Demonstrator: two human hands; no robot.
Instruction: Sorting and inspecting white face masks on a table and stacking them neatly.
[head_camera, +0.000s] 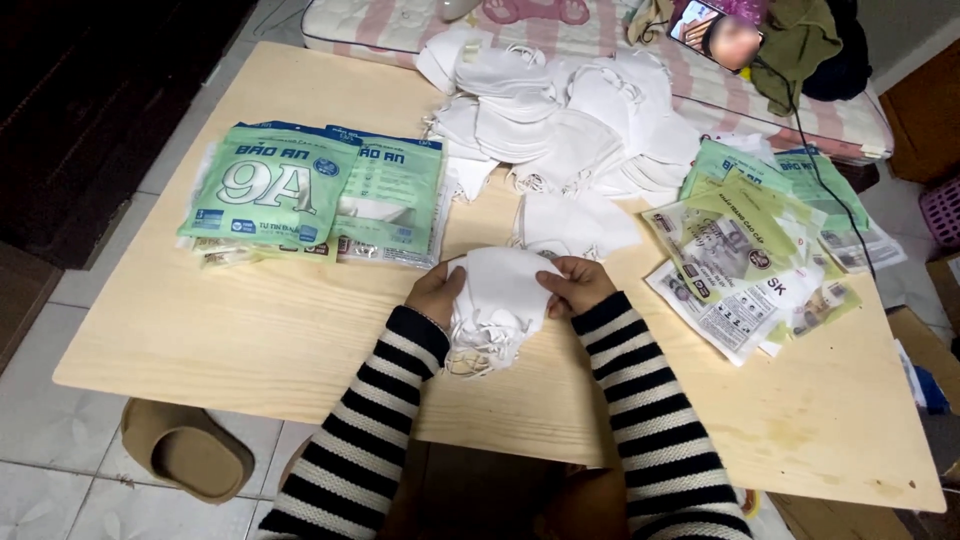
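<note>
Both hands clamped on a small stack of white face masks (497, 300), held just above the near middle of the pale wooden tabletop (250, 330): left hand (436, 293) gripping the left edge, right hand (574, 284) pinching the right, ear loops dangling from the underside. Sleeves striped black and white.

Judging by the layout, roughly a middle stage of packing. Already done, apparently: a short pile of filled green packets (320, 195) lying flat at the left of the tabletop, well apart from the hands. Left to do, apparently: a large heap of loose white masks (570, 125) at the far edge, plus one or two single masks (575, 225) lying just beyond the held stack. At the right, a fanned spread of flat, seemingly empty green and clear packets (745, 255), several overlapping, not yet filled. Held stack not yet in any packet.

Beyond the tabletop, a pink-patterned mattress (400, 25); on the tiled floor near the left corner, a tan slipper (185, 450).
</note>
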